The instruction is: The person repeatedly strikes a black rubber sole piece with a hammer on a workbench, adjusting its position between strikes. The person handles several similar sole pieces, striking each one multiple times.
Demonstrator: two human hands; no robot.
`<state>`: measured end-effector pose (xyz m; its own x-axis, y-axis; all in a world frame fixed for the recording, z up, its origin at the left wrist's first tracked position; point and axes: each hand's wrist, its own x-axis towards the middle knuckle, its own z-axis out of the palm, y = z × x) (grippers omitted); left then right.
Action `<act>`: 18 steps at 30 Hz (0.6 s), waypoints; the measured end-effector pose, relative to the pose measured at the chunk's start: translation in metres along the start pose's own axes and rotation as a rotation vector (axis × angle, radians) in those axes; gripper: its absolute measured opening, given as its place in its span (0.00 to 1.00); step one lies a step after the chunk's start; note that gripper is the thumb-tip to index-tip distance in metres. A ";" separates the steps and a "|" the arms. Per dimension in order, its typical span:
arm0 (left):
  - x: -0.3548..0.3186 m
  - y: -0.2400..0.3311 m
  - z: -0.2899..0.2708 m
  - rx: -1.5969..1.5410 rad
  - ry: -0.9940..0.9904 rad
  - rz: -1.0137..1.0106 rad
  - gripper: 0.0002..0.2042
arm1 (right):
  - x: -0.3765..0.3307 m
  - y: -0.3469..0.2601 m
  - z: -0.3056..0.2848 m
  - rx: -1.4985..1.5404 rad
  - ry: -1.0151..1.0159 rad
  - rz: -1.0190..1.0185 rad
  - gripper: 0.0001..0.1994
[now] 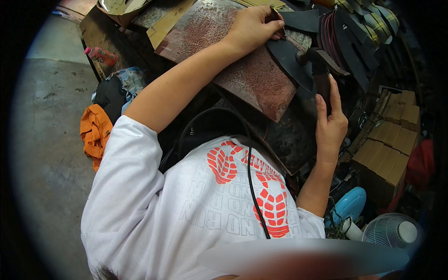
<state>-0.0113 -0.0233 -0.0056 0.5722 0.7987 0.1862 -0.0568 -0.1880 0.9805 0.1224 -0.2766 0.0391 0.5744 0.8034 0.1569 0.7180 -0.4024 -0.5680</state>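
Observation:
My left hand (254, 28) is closed at the far side of a worn reddish-brown board (266, 95). Between thumb and fingers it pinches a small dark piece that I cannot make out. My right hand (332, 119) is wrapped round the dark handle of a hammer (322, 81), held upright at the board's right side. The hammer's head is just above a black curved flat piece (289, 63) lying on the board. Another black flat piece (301, 21) extends to the right of my left fingers.
Stacked black curved pieces (347, 42) and plaid cloth (387, 21) are at the far right. Small brown boxes (389, 144) stand at the right, above a fan (392, 231) and a blue round object (350, 204). A red bottle (101, 56) and orange cloth (95, 130) are left.

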 end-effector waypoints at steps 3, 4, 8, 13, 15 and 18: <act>-0.003 0.009 -0.001 0.086 0.005 0.038 0.05 | 0.002 0.008 0.006 0.011 0.023 -0.047 0.25; -0.003 0.011 -0.001 0.102 0.005 0.042 0.05 | 0.003 0.011 0.008 0.015 0.040 -0.083 0.25; -0.005 0.012 -0.002 0.202 -0.009 0.043 0.04 | 0.007 -0.001 -0.012 0.141 0.020 -0.158 0.26; -0.004 0.007 0.006 0.424 0.045 0.393 0.08 | 0.010 -0.059 -0.086 0.342 0.251 -0.466 0.22; -0.003 0.008 0.010 0.566 0.059 0.553 0.08 | 0.014 -0.070 -0.088 0.333 0.215 -0.652 0.22; -0.007 0.009 0.018 0.646 0.076 0.744 0.09 | 0.018 -0.051 -0.050 0.055 0.289 -0.563 0.23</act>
<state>-0.0006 -0.0407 0.0006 0.5165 0.3802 0.7673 0.0894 -0.9151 0.3933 0.1156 -0.2636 0.1108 0.2035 0.7311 0.6512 0.9240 0.0764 -0.3746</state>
